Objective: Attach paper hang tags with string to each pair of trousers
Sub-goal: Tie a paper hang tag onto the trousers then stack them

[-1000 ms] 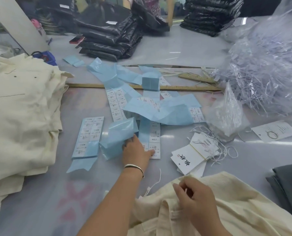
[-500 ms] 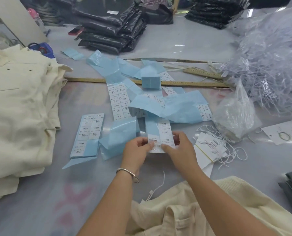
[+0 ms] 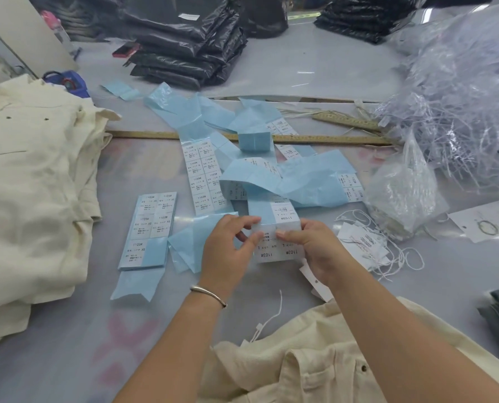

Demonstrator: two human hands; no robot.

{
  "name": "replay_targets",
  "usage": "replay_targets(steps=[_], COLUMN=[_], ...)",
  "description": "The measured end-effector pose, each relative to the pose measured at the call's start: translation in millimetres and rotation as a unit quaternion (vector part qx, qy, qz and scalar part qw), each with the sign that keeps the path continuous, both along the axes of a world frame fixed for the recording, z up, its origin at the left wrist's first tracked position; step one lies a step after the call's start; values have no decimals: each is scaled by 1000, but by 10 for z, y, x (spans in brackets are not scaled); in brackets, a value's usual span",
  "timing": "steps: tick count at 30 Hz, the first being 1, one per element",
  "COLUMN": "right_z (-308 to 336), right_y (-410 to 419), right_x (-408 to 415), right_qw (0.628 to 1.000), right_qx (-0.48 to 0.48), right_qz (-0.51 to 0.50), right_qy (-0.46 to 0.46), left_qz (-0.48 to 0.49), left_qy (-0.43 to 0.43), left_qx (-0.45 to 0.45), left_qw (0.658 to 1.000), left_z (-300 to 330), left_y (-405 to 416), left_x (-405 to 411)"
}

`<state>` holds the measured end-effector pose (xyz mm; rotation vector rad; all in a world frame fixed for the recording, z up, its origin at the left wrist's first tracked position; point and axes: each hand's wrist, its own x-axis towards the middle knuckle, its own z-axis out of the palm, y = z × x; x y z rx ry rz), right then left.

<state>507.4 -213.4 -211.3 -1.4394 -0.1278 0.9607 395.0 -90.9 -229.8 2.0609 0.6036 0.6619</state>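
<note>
Left hand [image 3: 228,251] and right hand [image 3: 315,245] pinch sticker sheet [image 3: 277,248] between fingertips, low over table [image 3: 68,330]. Hang tags [image 3: 361,245] with string just right of right hand; cream trousers [image 3: 315,370] below wrists. Blue backing strips [image 3: 294,184] beyond hands; cream stack [image 3: 33,184] far left.

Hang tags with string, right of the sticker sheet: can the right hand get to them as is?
Probably yes. The hang tags lie uncovered just beside the right hand, but that hand is pinching the sticker sheet and must let go first.
</note>
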Motion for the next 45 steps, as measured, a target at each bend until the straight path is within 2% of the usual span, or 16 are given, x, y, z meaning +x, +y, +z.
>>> replay_targets(steps=[4,10,18,21,25,27,29,32,35,39,43,45], right_z=[40,46,-1,-9,-41,-39,-10,-9,-69,-246,-292,-271], right_y=[38,109,184,216,186,101,-65,-471,-855,-939,-902,-895], right_x=[-6,-44,-48,-35,17,28,40,35,-94,-373,-413,-380], right_qw=[1000,995,993,987,971,952,915,843,791,677,650,657], right_qx=[-21,-69,-84,-88,-163,-200,-232,-265,-317,-455,-465,-440], right_qz=[-2,-18,-55,-94,-66,-14,22,7,-3,150,133,122], right_qy=[-11,-64,-69,-99,-165,-232,-330,-467,-524,-559,-586,-600], left_qz=[3,-6,-12,-30,-32,-45,-47,-45,-66,-117,-127,-122], left_qy=[23,14,-12,-57,-149,-157,-132,-79,-27,64,126,135], left_qx=[27,147,180,119,-45,-141,-216,-229,-223,-262,-270,-280], left_qw=[999,989,984,991,987,977,966,969,972,956,946,943], left_z=[9,2,129,308,533,564,542,451,392,372,394,411], left_y=[66,65,-8,-72,-91,-94,-127,-210,-331,-576,-745,-787], left_x=[6,-18,-99,-244,-471,-516,-521,-507,-466,-341,-261,-270])
